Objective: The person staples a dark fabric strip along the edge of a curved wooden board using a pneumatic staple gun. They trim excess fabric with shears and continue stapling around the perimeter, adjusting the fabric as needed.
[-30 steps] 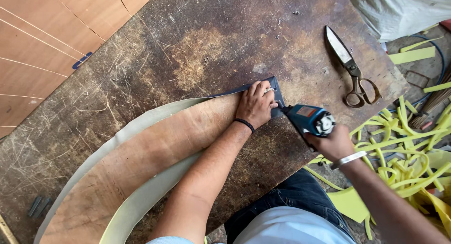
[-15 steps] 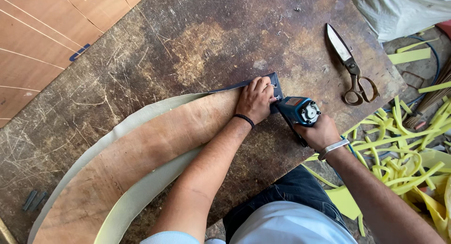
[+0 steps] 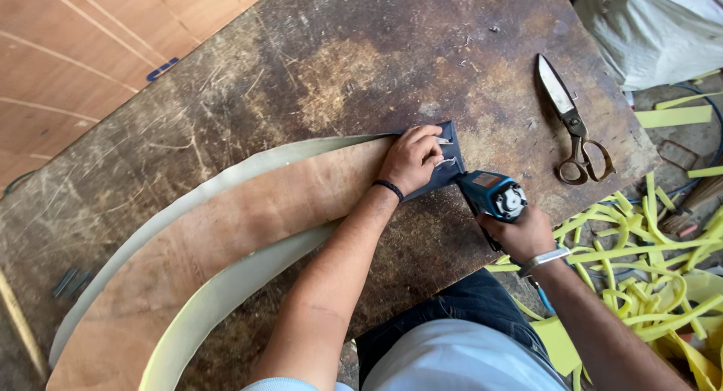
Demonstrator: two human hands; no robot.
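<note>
Right hand: my right hand (image 3: 525, 233) stays clamped round the blue power tool (image 3: 491, 195), now drawn nearer the bench edge.
Left hand: my left hand (image 3: 410, 159) presses flat, fingers together, on the dark sheet (image 3: 446, 172) over the curved wooden piece (image 3: 226, 233).
Meaning: I judge the pass is near its end.
Room: scissors (image 3: 571, 123) lie well apart; bare workbench (image 3: 301, 67) beyond.

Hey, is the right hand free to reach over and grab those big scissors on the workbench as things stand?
Probably not right away. The right hand is wrapped around a blue power tool, so it would have to set that down first. Otherwise the bench between it and the scissors looks unobstructed.
</note>
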